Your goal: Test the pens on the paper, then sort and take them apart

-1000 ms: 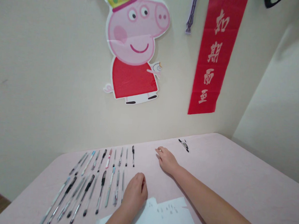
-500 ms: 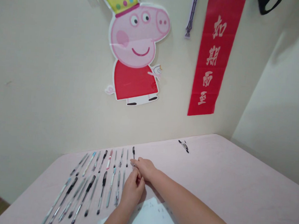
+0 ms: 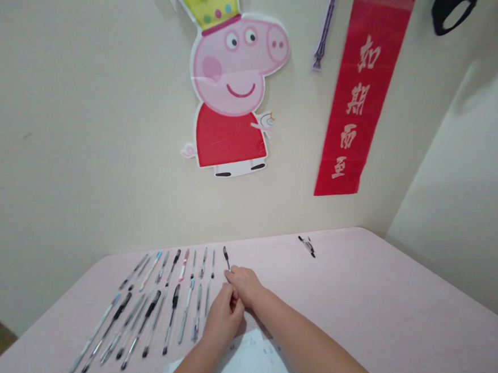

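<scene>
Two rows of several pens lie side by side on the pink table. My right hand reaches left across the table and pinches the lower end of a black-capped pen at the right end of the far row. My left hand sits just below it with its fingers curled, touching the right hand's fingers. What the left fingers hold is hidden. A white sheet of paper with small marks lies under both forearms at the front edge.
One more dark pen lies alone near the wall at the back right. A cartoon pig cut-out and a red banner hang on the wall behind the table. Wood floor shows at the lower left.
My right hand has swung left from the bare middle of the table to the rightmost pen of the far row and pinched it. My left hand has moved up to meet it.
</scene>
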